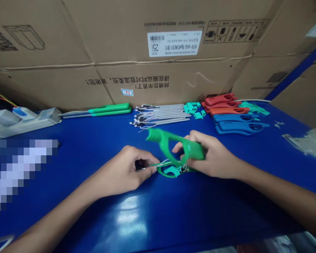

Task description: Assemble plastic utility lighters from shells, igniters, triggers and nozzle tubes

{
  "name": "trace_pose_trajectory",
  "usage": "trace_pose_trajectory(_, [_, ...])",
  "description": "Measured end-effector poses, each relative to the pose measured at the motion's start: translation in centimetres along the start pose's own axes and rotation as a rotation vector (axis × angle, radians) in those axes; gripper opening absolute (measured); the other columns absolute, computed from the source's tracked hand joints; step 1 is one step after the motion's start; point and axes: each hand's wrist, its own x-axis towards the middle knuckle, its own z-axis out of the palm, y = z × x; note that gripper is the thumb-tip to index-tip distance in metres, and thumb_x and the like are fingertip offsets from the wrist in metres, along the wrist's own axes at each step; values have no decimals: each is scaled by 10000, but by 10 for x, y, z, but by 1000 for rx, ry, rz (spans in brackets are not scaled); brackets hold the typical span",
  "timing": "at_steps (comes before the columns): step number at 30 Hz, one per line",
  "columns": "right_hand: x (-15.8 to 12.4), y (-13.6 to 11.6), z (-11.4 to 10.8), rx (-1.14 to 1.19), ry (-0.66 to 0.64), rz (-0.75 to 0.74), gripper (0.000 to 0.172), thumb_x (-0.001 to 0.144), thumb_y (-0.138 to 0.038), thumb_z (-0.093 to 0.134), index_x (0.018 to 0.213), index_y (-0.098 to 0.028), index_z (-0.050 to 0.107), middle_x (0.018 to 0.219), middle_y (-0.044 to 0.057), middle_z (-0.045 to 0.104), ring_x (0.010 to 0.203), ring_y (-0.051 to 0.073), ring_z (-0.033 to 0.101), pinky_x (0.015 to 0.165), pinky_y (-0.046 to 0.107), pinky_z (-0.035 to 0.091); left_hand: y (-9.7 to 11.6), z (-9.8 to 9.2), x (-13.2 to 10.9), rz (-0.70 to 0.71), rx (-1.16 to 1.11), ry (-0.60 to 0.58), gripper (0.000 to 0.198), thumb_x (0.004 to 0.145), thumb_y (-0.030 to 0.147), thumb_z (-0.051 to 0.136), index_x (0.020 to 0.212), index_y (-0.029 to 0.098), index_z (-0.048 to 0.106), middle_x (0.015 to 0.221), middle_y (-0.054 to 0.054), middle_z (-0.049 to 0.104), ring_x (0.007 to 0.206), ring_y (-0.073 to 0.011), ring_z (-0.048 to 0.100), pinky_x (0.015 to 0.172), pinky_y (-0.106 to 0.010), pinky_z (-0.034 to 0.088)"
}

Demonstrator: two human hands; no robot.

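My right hand (209,154) grips a green plastic shell half (173,144) with a large oval opening, tilted in the air. Below it lies a second green shell half (166,174) with white wires, dark parts and a teal piece (172,171) inside. My left hand (133,168) pinches the left end of this lower half between thumb and fingers, near a thin metal rod that is mostly hidden. The upper half is held above the lower one; whether they touch at the right end cannot be seen.
Behind my hands lie several silver rods with wires (168,114), loose teal pieces (193,107), and red shells (221,100) and blue shells (239,126). Back left are green-handled tools (110,109) and a power strip (28,123). A cardboard box (121,42) walls off the blue table (89,211).
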Motion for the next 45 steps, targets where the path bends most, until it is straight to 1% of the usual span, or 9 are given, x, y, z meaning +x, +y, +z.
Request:
trace_pose_trajectory(5, [-3,-3,2,-45,-176,-76,201,755,-83,637,796,-207,484,939,27,694,754,156,639,610,254,459,1,-1,1,37,-21,-67,164,824,159,581,840,136,743,669,6,691,578,-105,575,488,-183,394])
trace_pose_trajectory(9, [-5,-3,2,-94,-163,-173,197,764,-96,654,790,-212,497,912,26,693,802,170,640,679,281,481,5,-3,2,35,-59,-94,234,860,234,577,996,185,761,841,-6,757,708,-145,657,587,-201,470])
trace_pose_trajectory(16, [-8,-7,2,-299,-196,-349,210,786,-46,608,900,-216,558,1024,48,692,952,192,616,844,335,487,4,-2,1,22,10,-33,240,868,265,574,998,189,762,848,-24,761,726,-162,669,637,-228,519])
trace_pose_trajectory(21, [-8,-5,2,-273,-180,-383,227,783,-21,602,894,-212,550,1009,45,699,943,182,629,821,309,503,0,-4,2,22,68,-31,247,886,258,554,1028,216,752,907,-11,764,753,-158,674,691,-242,523])
trace_pose_trajectory(27, [-7,1,7,-344,-239,-438,154,821,-54,586,909,-180,573,1087,95,670,1095,210,573,932,349,492,-3,-7,2,22,181,20,234,889,247,547,1013,233,745,946,-17,748,809,-170,669,723,-263,511])
trace_pose_trajectory(34, [-4,7,13,-401,-289,-433,229,863,-125,580,1089,-159,567,1168,129,631,1175,261,504,945,432,495,-9,-9,5,42,192,13,215,869,218,561,957,205,756,964,-50,699,814,-167,644,721,-273,508])
trace_pose_trajectory(39, [-2,15,16,-360,-246,-484,83,894,-109,518,915,-180,558,1154,131,638,1141,244,507,922,433,504,-8,-8,4,31,171,8,253,883,208,552,1063,208,729,938,-49,679,783,-154,628,693,-259,496])
trace_pose_trajectory(42, [-2,17,17,-339,-223,-507,97,891,-98,518,857,-188,537,1127,128,645,1120,238,517,907,427,510,-7,-6,2,68,189,-16,344,902,171,514,1200,242,668,924,-38,650,769,-147,607,686,-258,482])
trace_pose_trajectory(45, [-2,18,18,-319,-208,-531,115,891,-85,521,847,-192,519,1104,118,650,1088,227,530,904,422,511,-6,-5,2,134,216,-60,361,922,126,456,1181,259,670,953,-41,626,837,-157,598,760,-283,476])
